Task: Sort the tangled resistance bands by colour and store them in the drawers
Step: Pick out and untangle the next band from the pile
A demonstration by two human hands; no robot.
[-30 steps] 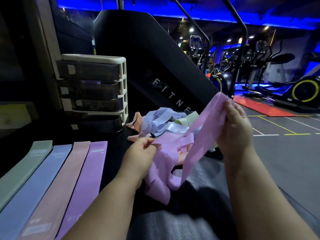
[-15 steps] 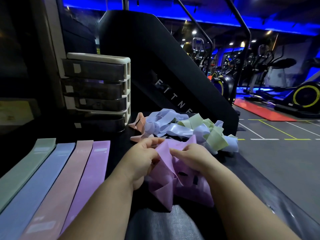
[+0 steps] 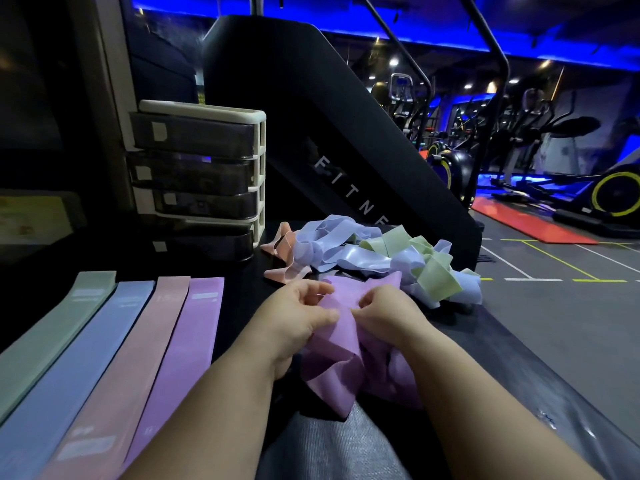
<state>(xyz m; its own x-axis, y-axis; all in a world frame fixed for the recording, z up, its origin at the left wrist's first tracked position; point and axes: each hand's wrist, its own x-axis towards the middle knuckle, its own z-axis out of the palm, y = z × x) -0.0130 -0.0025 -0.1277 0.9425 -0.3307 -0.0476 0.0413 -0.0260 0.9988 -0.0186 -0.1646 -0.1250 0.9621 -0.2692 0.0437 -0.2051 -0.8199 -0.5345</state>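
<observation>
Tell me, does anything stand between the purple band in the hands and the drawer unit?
Nothing lies between the purple band, gripped by left hand and right hand, and the drawer unit; the pink band sits beside that path. But the drawers look shut, so one needs opening.

We're in a gym, no question. Cross-trainers [image 3: 533, 133] stand in a row off to the right, and there's a machine with a yellow-rimmed flywheel [image 3: 620, 199] beside a red mat [image 3: 530, 225]. Yellow and white lines [image 3: 599, 280] mark out the grey floor [image 3: 571, 323]. Blue strip lighting [image 3: 381, 32] runs along the dark ceiling. Close by, a big black machine [image 3: 346, 150] carries white lettering, "FITNE" readable, and pastel resistance bands [image 3: 374, 258] lie heaped on the dark surface [image 3: 485, 341] before it.
</observation>
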